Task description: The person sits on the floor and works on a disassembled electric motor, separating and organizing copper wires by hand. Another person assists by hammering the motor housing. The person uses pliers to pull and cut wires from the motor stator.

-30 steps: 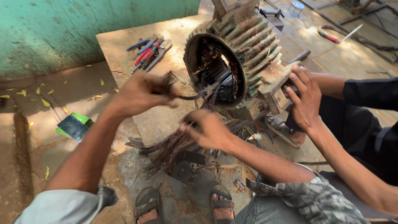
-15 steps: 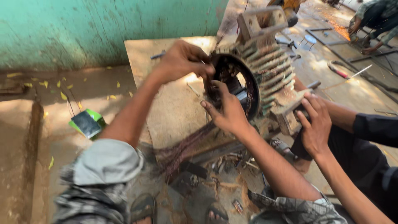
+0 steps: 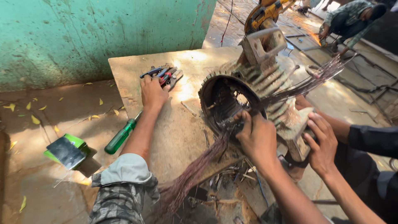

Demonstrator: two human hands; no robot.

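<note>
A finned electric motor housing lies on a wooden board with its open end toward me. A bundle of copper winding wires hangs out of that opening and down over the board's edge. My right hand grips this bundle at the mouth of the housing. My left hand is stretched out to a small pile of pliers at the board's far side. Its fingers curl over the handles, and the grip is hidden. More wire strands stick out of the motor's far end.
A co-worker's hands hold the motor's right side. A green-handled screwdriver lies at the board's left edge, and a phone lies on a green object on the floor. A teal wall stands behind. Another person grinds with sparks far right.
My left hand has left the motor's opening and reached left to the pliers. My right hand has taken hold of the wire bundle at the opening. The view has swung upward.
</note>
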